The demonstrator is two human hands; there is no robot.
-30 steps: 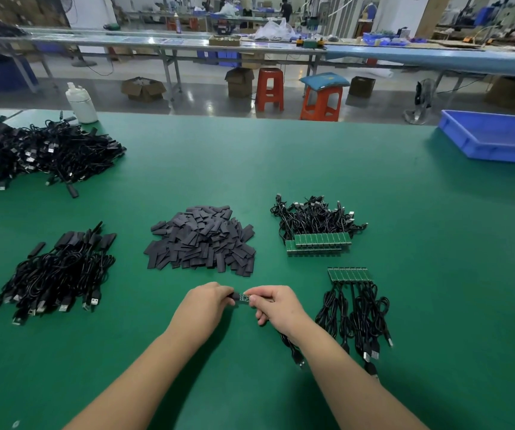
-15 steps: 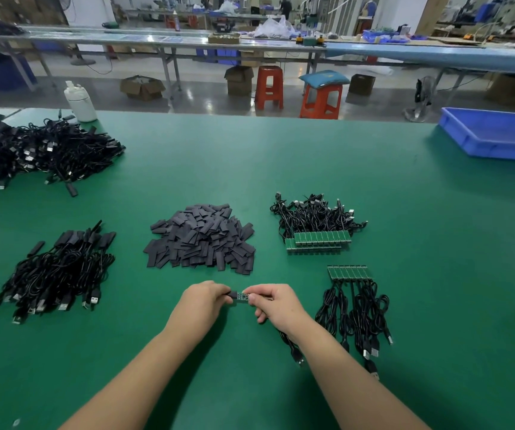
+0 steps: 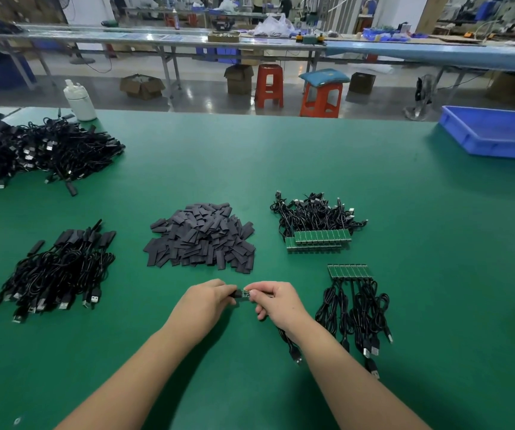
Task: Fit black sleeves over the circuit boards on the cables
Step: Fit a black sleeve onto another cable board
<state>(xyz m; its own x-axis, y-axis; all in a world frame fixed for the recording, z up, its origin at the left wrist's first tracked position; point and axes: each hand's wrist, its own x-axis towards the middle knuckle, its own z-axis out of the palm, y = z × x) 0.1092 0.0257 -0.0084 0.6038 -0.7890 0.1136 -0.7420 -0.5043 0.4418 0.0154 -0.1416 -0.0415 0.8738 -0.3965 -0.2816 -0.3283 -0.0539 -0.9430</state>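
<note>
My left hand (image 3: 205, 301) pinches a black sleeve (image 3: 235, 295) at its right end. My right hand (image 3: 276, 301) pinches a small green circuit board (image 3: 245, 293), whose cable (image 3: 290, 347) trails back under my wrist. Sleeve and board meet between my fingertips; a short part of the board shows. A heap of loose black sleeves (image 3: 202, 240) lies just beyond my hands. Bare boards on cables lie to the right in a row (image 3: 350, 270) and in a stacked bundle (image 3: 320, 235). Sleeved cables (image 3: 57, 271) are piled at the left.
A big tangle of black cables (image 3: 29, 150) and a white bottle (image 3: 79, 102) sit at the far left of the green table (image 3: 281, 156). A blue tray (image 3: 495, 135) stands at the far right. Stools and benches lie beyond the table's far edge.
My hands stay almost where they were, still joined over the sleeve and board. No clear slide of the sleeve shows.
</note>
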